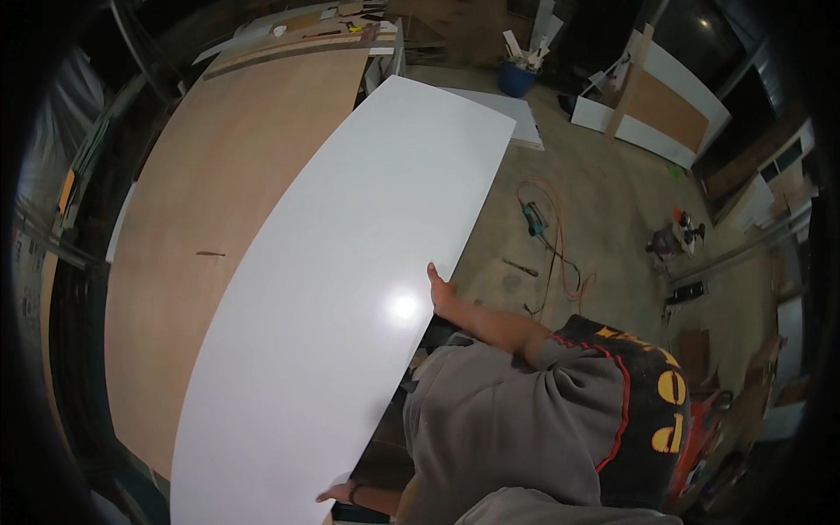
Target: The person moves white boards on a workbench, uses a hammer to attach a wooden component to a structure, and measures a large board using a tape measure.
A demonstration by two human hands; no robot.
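A long white panel (350, 219) with a smooth, glossy face and one curved long side stretches across the view. It overlaps a large brown wooden sheet (192, 175) at its left. At the panel's straight right edge, my right hand (441, 293) grips with the thumb on top; the other fingers are hidden underneath. Farther down that same edge my left hand (334, 494), with a dark band at the wrist, holds on as well, most of its fingers out of sight. A dark, thin tool (210, 254) lies on the wooden sheet.
On the floor to the right are a teal power tool (532, 219) with an orange cord (560, 219), a dark bar (521, 267) and a red-and-black machine (674, 238). A blue bucket of offcuts (517, 80) stands beyond. Boards (656, 101) lean at the back right.
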